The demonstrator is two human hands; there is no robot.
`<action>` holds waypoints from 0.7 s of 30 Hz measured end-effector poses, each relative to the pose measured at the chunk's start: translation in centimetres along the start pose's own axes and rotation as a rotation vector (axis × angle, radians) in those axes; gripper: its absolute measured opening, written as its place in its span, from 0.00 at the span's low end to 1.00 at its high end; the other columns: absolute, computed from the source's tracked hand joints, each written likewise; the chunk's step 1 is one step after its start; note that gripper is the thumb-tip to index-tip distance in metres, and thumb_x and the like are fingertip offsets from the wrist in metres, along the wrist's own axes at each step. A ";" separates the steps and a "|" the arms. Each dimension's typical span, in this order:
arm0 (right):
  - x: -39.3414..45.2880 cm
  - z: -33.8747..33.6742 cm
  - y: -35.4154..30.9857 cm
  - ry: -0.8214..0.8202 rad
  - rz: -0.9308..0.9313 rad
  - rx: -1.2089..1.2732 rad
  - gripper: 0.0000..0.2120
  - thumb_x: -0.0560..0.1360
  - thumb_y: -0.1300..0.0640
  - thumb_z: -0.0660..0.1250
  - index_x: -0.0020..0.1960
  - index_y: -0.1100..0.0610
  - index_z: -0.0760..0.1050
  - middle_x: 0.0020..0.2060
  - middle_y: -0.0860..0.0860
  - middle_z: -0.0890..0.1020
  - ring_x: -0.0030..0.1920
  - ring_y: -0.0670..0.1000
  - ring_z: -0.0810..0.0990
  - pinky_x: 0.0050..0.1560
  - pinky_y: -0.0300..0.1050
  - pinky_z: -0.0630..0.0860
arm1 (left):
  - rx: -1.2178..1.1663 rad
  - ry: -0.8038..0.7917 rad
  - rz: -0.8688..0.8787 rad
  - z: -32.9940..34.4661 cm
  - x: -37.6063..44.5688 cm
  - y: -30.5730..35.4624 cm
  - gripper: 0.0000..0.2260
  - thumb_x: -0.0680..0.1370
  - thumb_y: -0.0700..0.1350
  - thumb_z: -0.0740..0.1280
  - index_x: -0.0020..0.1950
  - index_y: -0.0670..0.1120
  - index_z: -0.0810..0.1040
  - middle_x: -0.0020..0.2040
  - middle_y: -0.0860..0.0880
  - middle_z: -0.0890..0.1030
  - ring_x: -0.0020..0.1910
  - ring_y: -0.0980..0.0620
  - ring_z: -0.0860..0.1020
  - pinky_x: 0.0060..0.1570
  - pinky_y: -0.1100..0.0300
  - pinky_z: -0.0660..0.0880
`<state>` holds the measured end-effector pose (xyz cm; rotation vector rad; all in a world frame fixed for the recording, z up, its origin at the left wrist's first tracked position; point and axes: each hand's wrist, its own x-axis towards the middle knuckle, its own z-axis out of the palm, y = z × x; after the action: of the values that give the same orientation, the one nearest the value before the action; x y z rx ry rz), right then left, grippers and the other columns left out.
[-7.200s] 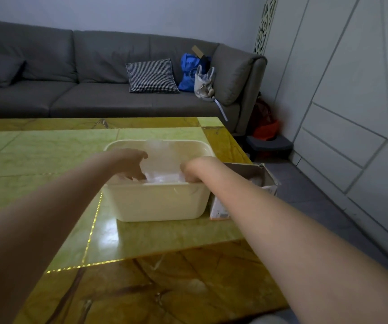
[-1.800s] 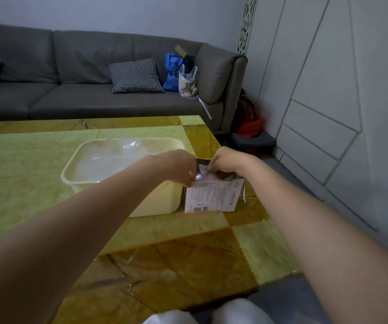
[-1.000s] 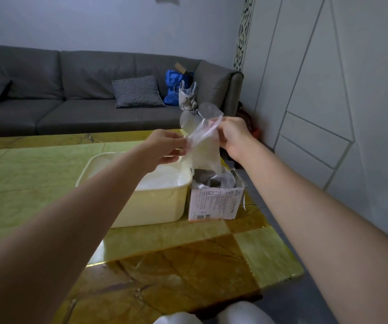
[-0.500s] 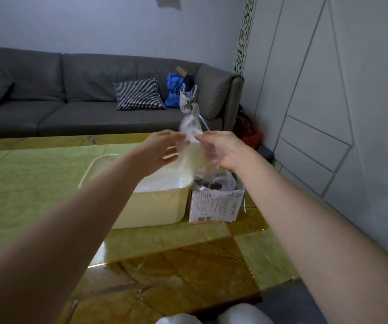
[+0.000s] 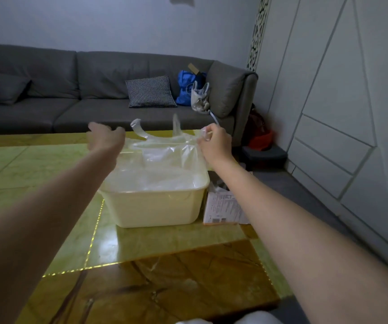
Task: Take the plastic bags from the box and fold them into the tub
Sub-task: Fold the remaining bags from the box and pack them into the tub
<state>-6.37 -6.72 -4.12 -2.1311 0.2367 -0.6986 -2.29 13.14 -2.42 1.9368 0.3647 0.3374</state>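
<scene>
Two hands are stretching one clear plastic bag (image 5: 162,157) between them. The right hand (image 5: 214,142) is pinching its edge; the left hand (image 5: 105,137) is blurred, so its grip is unclear. Below them one cream tub (image 5: 158,206) is holding more clear plastic. One cardboard box (image 5: 225,208) is standing under the right wrist, plastic poking out.

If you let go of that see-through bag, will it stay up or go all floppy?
Probably floppy: the bag sags between the left hand and right hand. It looks thin and light, so it would likely drift down into the tub.
</scene>
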 end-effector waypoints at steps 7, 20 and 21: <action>-0.9 3.7 0.9 -0.254 -0.221 -0.366 0.06 0.78 0.64 0.59 0.54 0.61 0.71 0.42 0.55 0.75 0.41 0.54 0.72 0.35 0.43 0.65 | 0.675 -0.691 0.823 0.7 -1.4 -0.4 0.29 0.73 0.44 0.71 0.71 0.53 0.64 0.60 0.47 0.72 0.54 0.46 0.75 0.55 0.53 0.73; -1.0 4.0 -1.5 -0.945 -0.196 -0.684 0.29 0.75 0.59 0.68 0.73 0.54 0.62 0.67 0.55 0.68 0.57 0.55 0.75 0.51 0.45 0.76 | 1.185 -0.892 0.400 5.9 0.3 -4.7 0.44 0.76 0.40 0.67 0.74 0.56 0.33 0.70 0.40 0.67 0.62 0.43 0.73 0.60 0.51 0.73; -1.0 4.2 -1.3 -1.017 -0.147 -0.807 0.34 0.75 0.60 0.68 0.76 0.53 0.55 0.72 0.56 0.62 0.61 0.57 0.73 0.55 0.47 0.76 | 1.207 -0.890 0.371 5.9 0.6 -4.9 0.46 0.75 0.39 0.67 0.73 0.56 0.32 0.71 0.40 0.67 0.63 0.43 0.73 0.61 0.50 0.72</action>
<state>-5.00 -2.65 -5.49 -2.9850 -0.2478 0.5741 0.14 10.25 -9.14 3.0575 -0.5302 -0.6966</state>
